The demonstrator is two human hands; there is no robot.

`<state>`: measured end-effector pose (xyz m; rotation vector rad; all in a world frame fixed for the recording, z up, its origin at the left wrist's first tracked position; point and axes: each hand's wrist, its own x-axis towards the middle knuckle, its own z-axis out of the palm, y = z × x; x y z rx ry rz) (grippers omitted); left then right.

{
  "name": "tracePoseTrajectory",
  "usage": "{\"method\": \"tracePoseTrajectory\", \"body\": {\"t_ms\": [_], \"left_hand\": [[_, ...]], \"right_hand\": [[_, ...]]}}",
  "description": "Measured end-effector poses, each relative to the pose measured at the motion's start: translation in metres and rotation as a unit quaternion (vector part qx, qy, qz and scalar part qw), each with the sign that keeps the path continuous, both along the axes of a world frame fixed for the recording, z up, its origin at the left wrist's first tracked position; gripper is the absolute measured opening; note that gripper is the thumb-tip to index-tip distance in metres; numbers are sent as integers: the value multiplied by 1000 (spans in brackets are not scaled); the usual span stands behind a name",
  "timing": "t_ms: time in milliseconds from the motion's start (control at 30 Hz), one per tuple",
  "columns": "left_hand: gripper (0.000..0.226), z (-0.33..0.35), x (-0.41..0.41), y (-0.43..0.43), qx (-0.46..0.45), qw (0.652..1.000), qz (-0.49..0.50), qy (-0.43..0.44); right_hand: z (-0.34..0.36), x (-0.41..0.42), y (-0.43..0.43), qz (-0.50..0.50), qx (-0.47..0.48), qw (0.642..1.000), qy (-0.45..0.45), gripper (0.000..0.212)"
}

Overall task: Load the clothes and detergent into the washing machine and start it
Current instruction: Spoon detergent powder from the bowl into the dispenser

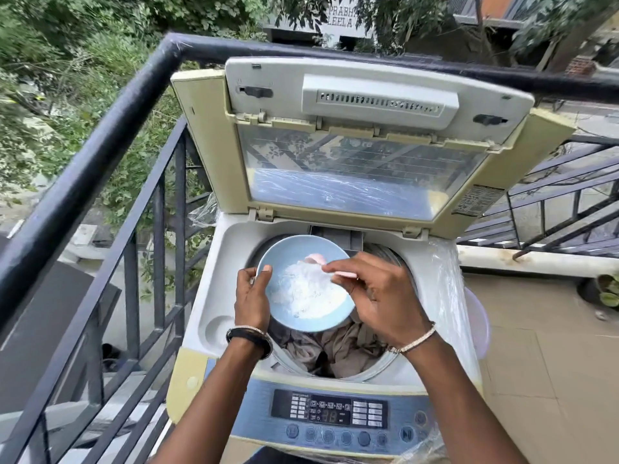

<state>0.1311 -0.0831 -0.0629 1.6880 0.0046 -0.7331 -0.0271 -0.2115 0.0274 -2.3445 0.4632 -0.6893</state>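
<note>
Over the open drum, left hand (252, 296) grips the detergent bowl (303, 283), right hand (375, 293) pinches a pink scoop (318, 261); clothes (338, 346) loaded, detergent and start remain.

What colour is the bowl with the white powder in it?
The bowl is light blue, seen best in the head view, where the left hand holds it over the washing machine drum.

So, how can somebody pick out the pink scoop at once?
Find the open top-loading washing machine. Over its drum the left hand holds a pale blue bowl of white powder. The scoop, pinched by the right hand, is the only pink thing in it.
</note>
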Motion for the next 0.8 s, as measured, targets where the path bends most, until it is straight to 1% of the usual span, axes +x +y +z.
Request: {"method": "tracePoseTrajectory", "body": {"t_ms": [67, 233, 433, 500, 633, 733, 800], "left_hand": [[32, 3, 1, -2, -10, 1000, -2, -3], [30, 5, 6, -6, -26, 999, -18, -21], [34, 4, 10, -8, -25, 999, -25, -34], [35, 5, 12, -8, -21, 999, -22, -39], [38, 9, 15, -10, -14, 999, -24, -37], [34, 12, 15, -12, -3, 999, -26, -36], [32, 14, 12, -14, 4, 999, -26, -39]], "right_hand": [[-1, -8, -2, -15, -3, 1000, 2, 18], [-3, -25, -8, -120, 52, 991, -39, 9], [-20, -28, -7, -134, 137, 981, -24, 10], [-25, -28, -7, -141, 194, 970, -30, 10], [-34, -29, -9, -158, 342, 924, -63, 12], [-42, -27, -9, -174, 458, 867, -95, 15], [-48, -27, -10, -187, 510, 833, -100, 17]]}}
